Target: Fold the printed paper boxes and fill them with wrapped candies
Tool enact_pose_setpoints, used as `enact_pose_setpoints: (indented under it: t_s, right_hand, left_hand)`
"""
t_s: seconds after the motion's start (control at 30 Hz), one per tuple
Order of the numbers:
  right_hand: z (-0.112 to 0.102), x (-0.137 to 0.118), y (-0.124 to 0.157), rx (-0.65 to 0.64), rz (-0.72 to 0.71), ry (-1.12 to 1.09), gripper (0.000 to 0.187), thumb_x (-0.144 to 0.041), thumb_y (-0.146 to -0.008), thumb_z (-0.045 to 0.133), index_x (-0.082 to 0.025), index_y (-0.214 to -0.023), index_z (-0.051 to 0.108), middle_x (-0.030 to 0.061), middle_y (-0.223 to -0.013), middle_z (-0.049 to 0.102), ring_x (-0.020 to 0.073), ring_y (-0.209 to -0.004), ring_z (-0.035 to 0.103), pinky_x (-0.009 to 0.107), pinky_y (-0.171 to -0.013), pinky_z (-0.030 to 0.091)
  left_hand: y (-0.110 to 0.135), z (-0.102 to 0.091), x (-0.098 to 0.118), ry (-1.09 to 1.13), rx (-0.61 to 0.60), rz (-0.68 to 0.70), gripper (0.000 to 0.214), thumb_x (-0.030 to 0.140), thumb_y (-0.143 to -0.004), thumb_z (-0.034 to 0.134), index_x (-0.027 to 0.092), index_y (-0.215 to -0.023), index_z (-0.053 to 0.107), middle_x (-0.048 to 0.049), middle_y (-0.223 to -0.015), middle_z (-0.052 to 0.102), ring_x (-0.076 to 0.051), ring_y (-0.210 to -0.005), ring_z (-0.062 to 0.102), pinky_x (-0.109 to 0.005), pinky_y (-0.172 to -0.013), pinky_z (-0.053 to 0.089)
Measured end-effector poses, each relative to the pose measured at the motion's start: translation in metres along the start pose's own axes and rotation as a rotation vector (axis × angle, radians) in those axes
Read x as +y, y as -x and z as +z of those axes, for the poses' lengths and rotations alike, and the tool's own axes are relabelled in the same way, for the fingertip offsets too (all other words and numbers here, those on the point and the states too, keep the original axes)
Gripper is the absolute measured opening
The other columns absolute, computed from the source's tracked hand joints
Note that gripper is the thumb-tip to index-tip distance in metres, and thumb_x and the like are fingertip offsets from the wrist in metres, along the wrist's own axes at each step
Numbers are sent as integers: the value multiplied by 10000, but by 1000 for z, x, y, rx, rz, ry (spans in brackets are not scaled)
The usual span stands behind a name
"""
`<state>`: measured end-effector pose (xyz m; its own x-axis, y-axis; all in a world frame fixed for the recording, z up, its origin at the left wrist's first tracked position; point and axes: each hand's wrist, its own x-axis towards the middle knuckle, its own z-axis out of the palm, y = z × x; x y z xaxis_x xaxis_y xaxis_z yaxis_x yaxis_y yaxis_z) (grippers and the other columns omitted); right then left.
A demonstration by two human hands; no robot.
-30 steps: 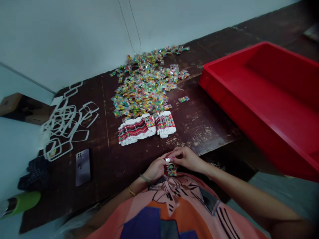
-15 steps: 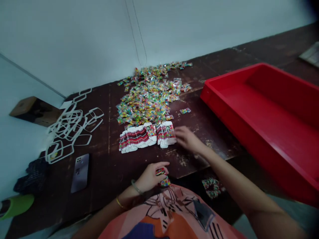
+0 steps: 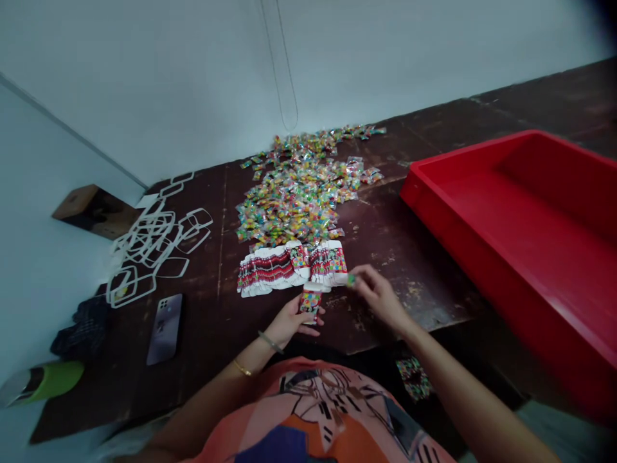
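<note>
My left hand [image 3: 288, 320] is closed on a small printed card [image 3: 310, 304], held upright near the table's front edge. My right hand [image 3: 376, 294] pinches a small colourful sachet [image 3: 351, 280] just right of the card. Right behind the hands lies a fanned row of printed cards [image 3: 292, 266]. Behind that row spreads a big heap of colourful sachets [image 3: 303, 190] reaching to the wall.
A red plastic crate [image 3: 525, 225] fills the right side of the dark wooden table [image 3: 212, 334]. White cut-out card frames [image 3: 154, 244] lie at the left, with a phone [image 3: 164, 329] and a green-capped bottle [image 3: 41, 381] nearer the front left. A patterned piece [image 3: 414, 376] lies below the table edge.
My right hand went out to the card row and has come back holding a sachet. My left hand moved forward onto the table with its card. The camera tilted slightly.
</note>
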<state>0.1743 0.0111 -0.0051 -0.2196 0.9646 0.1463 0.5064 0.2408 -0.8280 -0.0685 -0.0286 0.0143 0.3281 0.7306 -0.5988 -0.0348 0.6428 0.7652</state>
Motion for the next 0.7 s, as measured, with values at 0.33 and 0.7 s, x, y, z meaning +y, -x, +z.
enact_pose_setpoints:
  t_s: [0.33, 0.7]
  right_hand:
    - [-27, -40, -3, -199, -12, 6, 122, -296, -804, 629, -192, -854, 589, -11, -710, 615, 119, -619, 535, 212, -576, 395]
    - [17, -45, 24, -78, -86, -87, 274, -325, -927, 446, -242, -988, 701, 97, -1164, 547, 238, -1099, 481, 418, -957, 399]
  left_hand:
    - [-16, 29, -9, -243, -243, 42, 523, 126, -676, 643, 148, -1180, 505, -67, -896, 621, -159, -750, 600, -224, -525, 511]
    - [-16, 36, -13, -11, -97, 36, 655, 661, -792, 440, 100, -1106, 562, -70, -773, 616, -161, -620, 589, -230, -452, 423]
